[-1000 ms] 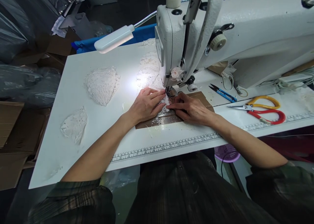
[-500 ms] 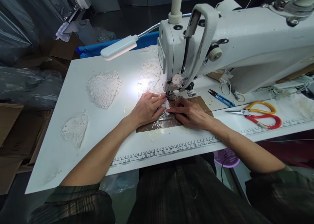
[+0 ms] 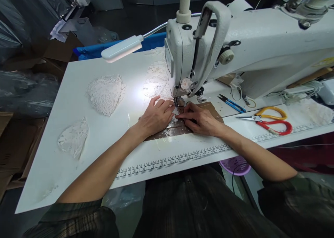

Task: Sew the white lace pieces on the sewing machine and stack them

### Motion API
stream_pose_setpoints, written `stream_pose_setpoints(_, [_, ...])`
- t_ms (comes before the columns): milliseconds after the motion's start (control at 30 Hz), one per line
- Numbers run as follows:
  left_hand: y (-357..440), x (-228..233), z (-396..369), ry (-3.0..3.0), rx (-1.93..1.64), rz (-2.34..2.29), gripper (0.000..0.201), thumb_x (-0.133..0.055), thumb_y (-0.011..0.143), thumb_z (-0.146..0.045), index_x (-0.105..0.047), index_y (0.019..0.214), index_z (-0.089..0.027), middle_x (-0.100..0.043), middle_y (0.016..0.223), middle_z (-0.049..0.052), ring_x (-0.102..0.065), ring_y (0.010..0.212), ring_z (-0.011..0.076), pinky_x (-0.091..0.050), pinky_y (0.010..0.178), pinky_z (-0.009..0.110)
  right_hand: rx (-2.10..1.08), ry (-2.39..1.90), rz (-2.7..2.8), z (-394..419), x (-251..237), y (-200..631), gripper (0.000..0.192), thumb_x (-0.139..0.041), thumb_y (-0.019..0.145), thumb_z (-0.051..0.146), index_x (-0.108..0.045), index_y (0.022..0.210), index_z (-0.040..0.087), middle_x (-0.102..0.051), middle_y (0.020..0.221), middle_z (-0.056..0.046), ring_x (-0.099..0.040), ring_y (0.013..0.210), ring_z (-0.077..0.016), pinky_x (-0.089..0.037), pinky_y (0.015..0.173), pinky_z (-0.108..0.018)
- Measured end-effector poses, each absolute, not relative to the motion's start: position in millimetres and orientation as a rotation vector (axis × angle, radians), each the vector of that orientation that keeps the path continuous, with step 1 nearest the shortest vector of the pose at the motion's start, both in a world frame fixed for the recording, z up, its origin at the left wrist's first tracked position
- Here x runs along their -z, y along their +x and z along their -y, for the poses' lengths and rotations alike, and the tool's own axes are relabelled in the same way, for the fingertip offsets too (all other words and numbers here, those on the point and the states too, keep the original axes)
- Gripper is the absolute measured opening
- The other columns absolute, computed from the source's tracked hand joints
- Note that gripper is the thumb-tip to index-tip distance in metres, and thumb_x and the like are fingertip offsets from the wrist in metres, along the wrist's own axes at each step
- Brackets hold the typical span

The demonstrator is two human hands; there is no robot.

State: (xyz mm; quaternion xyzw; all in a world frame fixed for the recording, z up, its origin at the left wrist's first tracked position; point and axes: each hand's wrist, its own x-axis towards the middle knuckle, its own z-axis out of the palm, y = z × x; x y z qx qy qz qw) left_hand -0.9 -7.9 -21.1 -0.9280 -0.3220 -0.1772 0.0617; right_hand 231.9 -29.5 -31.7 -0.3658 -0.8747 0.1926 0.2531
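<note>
Both hands have crept slightly farther in toward the needle since a second ago; left fingers now a bit more spread and lifted at the tips, view shifted a touch too. Left hand (image 3: 156,117) lies palm down, fingers loosely splayed, pressing flat on the white lace piece (image 3: 175,113) just left of the presser foot (image 3: 179,101). No closed grip, just holding it down. Right hand (image 3: 201,119) also palm down, fingers extended and close together, fingertips touching the lace edge from the right, nearly meeting the left fingertips. Lace piece sits under the needle area of the sewing machine (image 3: 235,50), on the brown plate (image 3: 182,126) set into the white surface (image 3: 86,144); more lace trails off behind the machine head, far side, lit bright by the lamp (image 3: 121,48).

Two loose lace pieces lie left on the surface: bigger one (image 3: 104,94) farther, smaller one (image 3: 73,137) nearer and more left, well apart from the hands. Right of the hands: blue thread snips (image 3: 232,104) near the machine base, then red-and-yellow scissors (image 3: 271,119) farther right, blades pointing left. Printed ruler strip (image 3: 172,158) runs along the near edge of the surface. Purple basket (image 3: 236,164) shows below the surface edge, right of the person's lap. Cardboard boxes (image 3: 56,52) and plastic sheeting at far left.
</note>
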Motion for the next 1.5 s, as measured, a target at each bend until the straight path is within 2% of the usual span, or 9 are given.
stream_pose_setpoints(67, [-0.9, 20.8, 7.7, -2.810, 0.551, 0.894, 0.025, -0.046, 0.098, -0.015, -0.068, 0.109, -0.018, -0.072, 0.111, 0.009, -0.066, 0.096, 0.0219, -0.049, 0.102, 0.052, -0.527, -0.990, 2.375, 29.3, 32.1, 231.9, 0.032, -0.051, 0.093, 0.021, -0.075, 0.113, 0.027, -0.056, 0.105, -0.007, -0.059, 0.090, -0.0182, -0.055, 0.087, -0.039])
stream_pose_setpoints(167, [-3.2, 20.8, 7.0, -2.821, 0.587, 0.837, 0.022, -0.049, 0.098, -0.019, -0.070, 0.104, -0.019, -0.074, 0.110, 0.006, -0.067, 0.090, 0.0200, -0.051, 0.100, 0.048, -0.537, -0.997, 2.376, 29.7, 31.6, 231.6, 0.034, -0.051, 0.093, 0.019, -0.074, 0.117, 0.027, -0.056, 0.105, -0.007, -0.059, 0.092, -0.0186, -0.054, 0.089, -0.039])
stream_pose_setpoints(500, [-3.9, 18.9, 5.7, -2.867, 0.649, 0.940, 0.023, -0.052, 0.096, -0.024, -0.073, 0.104, -0.022, -0.075, 0.110, 0.003, -0.069, 0.087, 0.0190, -0.048, 0.104, 0.050, -0.587, -1.021, 2.381, 28.8, 26.9, 231.5, 0.035, -0.052, 0.092, 0.018, -0.074, 0.116, 0.027, -0.056, 0.105, -0.008, -0.058, 0.092, -0.0194, -0.054, 0.085, -0.039])
stream_pose_setpoints(867, [-3.6, 21.7, 4.7, -2.863, 0.665, 1.007, 0.024, -0.053, 0.097, -0.023, -0.072, 0.112, -0.021, -0.072, 0.114, 0.007, -0.067, 0.097, 0.0218, -0.050, 0.101, 0.048, -0.519, -1.135, 2.431, 28.0, 21.8, 229.5, 0.037, -0.045, 0.097, 0.022, -0.070, 0.123, 0.025, -0.058, 0.108, -0.010, -0.061, 0.090, -0.0211, -0.055, 0.084, -0.040])
stream_pose_setpoints(1167, [14.0, 27.8, 14.1, -2.633, 0.630, 1.204, 0.024, -0.049, 0.099, -0.025, -0.068, 0.111, -0.018, -0.070, 0.114, 0.008, -0.063, 0.090, 0.0232, -0.047, 0.090, 0.044, -0.445, -1.140, 2.415, 22.1, 23.6, 228.7, 0.040, -0.043, 0.096, 0.021, -0.069, 0.126, 0.020, -0.056, 0.109, -0.014, -0.060, 0.081, -0.0209, -0.055, 0.077, -0.040])
stream_pose_setpoints(1367, [20.0, 26.2, 14.9, -2.655, 0.629, 1.267, 0.022, -0.047, 0.099, -0.024, -0.067, 0.106, -0.018, -0.069, 0.114, 0.010, -0.060, 0.090, 0.0245, -0.043, 0.084, 0.044, -0.647, -1.161, 2.136, 20.1, 20.1, 237.6, 0.038, -0.048, 0.093, 0.022, -0.069, 0.124, 0.018, -0.060, 0.086, -0.005, -0.057, 0.074, -0.0156, -0.050, 0.069, -0.030])
stream_pose_setpoints(1500, [8.1, 18.8, 9.4, -2.676, 0.749, 1.187, 0.021, -0.050, 0.098, -0.026, -0.064, 0.109, -0.015, -0.067, 0.112, 0.014, -0.060, 0.095, 0.0260, -0.046, 0.080, 0.043, -0.611, -1.205, 2.085, 19.2, 18.1, 239.0, 0.034, -0.049, 0.091, 0.020, -0.073, 0.114, 0.017, -0.060, 0.080, -0.003, -0.056, 0.073, -0.0157, -0.045, 0.065, -0.028])
